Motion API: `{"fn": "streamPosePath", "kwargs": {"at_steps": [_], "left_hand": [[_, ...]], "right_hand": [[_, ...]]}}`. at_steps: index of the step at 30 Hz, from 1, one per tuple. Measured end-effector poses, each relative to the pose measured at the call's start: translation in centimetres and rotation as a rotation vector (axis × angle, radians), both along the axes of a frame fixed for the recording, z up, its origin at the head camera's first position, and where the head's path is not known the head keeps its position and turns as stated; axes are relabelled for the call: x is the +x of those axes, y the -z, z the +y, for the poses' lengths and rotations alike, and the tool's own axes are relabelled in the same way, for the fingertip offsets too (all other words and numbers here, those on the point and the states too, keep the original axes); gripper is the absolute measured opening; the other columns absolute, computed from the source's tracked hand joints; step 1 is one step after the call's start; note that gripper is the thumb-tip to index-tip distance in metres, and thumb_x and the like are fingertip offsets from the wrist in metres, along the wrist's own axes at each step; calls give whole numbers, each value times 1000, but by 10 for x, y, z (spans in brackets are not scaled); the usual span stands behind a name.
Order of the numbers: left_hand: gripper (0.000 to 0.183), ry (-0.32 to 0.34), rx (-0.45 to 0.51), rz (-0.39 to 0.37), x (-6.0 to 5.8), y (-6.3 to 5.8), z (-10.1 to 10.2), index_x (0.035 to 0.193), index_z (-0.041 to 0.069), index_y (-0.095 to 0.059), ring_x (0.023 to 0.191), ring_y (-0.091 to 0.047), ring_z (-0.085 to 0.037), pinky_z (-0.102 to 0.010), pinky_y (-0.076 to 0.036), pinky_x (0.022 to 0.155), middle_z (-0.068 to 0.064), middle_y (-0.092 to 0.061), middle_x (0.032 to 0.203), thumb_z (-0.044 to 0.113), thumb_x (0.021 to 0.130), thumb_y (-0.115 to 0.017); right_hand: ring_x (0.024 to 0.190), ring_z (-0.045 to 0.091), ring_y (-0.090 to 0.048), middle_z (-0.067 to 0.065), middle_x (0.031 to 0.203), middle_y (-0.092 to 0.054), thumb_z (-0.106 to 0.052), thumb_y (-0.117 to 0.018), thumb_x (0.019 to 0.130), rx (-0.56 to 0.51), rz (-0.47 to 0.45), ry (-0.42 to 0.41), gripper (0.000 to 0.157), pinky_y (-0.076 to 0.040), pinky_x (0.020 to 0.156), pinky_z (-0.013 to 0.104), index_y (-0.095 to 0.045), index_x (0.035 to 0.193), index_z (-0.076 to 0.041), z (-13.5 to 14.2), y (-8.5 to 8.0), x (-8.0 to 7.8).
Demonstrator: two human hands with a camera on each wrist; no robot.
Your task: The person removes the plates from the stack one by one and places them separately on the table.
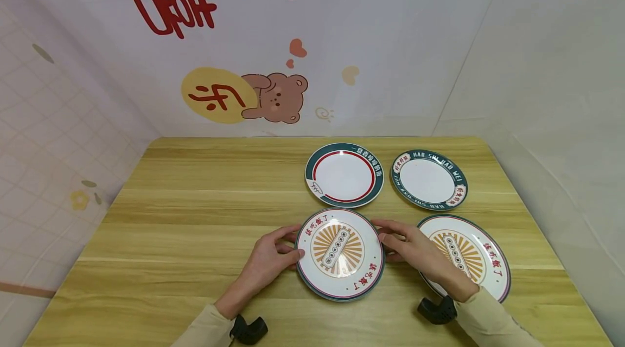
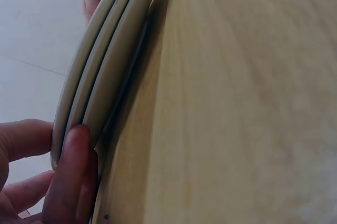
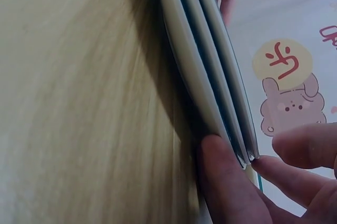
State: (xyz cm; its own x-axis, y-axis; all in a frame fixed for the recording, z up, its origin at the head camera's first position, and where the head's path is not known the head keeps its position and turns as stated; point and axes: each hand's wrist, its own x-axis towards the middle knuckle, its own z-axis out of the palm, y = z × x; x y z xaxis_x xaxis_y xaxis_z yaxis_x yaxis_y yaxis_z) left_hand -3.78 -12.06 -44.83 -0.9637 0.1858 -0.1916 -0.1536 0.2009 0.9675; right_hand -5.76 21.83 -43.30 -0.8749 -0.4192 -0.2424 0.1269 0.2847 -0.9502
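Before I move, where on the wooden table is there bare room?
Widest: the wooden table left of the left hand and red-ringed plate. Smaller: the front strip between the wrist cameras, before the plate stack. Crowded: the right side, around the HAO SHI HAO WEI plate and far-right sunburst plate.

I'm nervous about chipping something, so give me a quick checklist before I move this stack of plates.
1. Left hand on the stack: ok, thumb over the rim.
2. Right hand on the stack: ok, fingers touch the opposite edge.
3. Stack neat: ok, three rims lie close together.
4. Stack off the table: cannot tell, its underside is hidden.
5. Room behind: not ok, the red-ringed plate looks very near in the head view.
6. Right arm free: not ok, it crosses in front of the right plate; contact can't be judged.
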Motion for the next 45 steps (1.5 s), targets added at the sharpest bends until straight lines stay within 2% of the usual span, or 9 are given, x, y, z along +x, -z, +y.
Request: {"fn": "streamPosePath", "kwargs": {"at_steps": [6,18,33,41,45], "left_hand": [[59,-9,42,-19,0,1,-1,143,-2,-58,90,-73,-25,-35,-63,67,-21,-63,122,-1,87,-76],[58,-13,89,-51,1,-1,-5,145,-4,-54,93,-72,-26,-36,-63,70,-21,-63,124,-1,90,-74],[48,-36,112,-72,4,0,-11,137,-6,-55,92,-72,-25,-34,-62,69,-20,-68,118,3,93,-73],[48,-47,140,-96,5,-1,-13,139,-5,-55,94,-72,-25,-32,-62,70,-20,-68,120,3,94,-72],[49,-44,165,-112,5,-1,-14,140,-5,-54,96,-72,-25,-33,-62,72,-21,-67,122,3,95,-71]], "right_hand": [[114,30,-65,29,142,-53,-17,-56,108,-14,6,5,49,-62,84,38,-46,152,2,-1,0,0],[113,33,-63,26,136,-58,-17,-63,104,57,60,24,50,-62,79,35,-51,150,1,-2,0,-2],[108,30,-64,24,130,-60,-14,-64,103,101,69,34,50,-62,77,34,-52,150,-1,-4,1,-2],[115,33,-64,29,144,-53,-8,-62,103,97,54,31,51,-62,80,33,-50,151,0,-6,1,-2],[114,35,-64,28,143,-54,-5,-63,101,134,73,35,50,-62,78,32,-52,150,-1,-6,1,-2]]}}
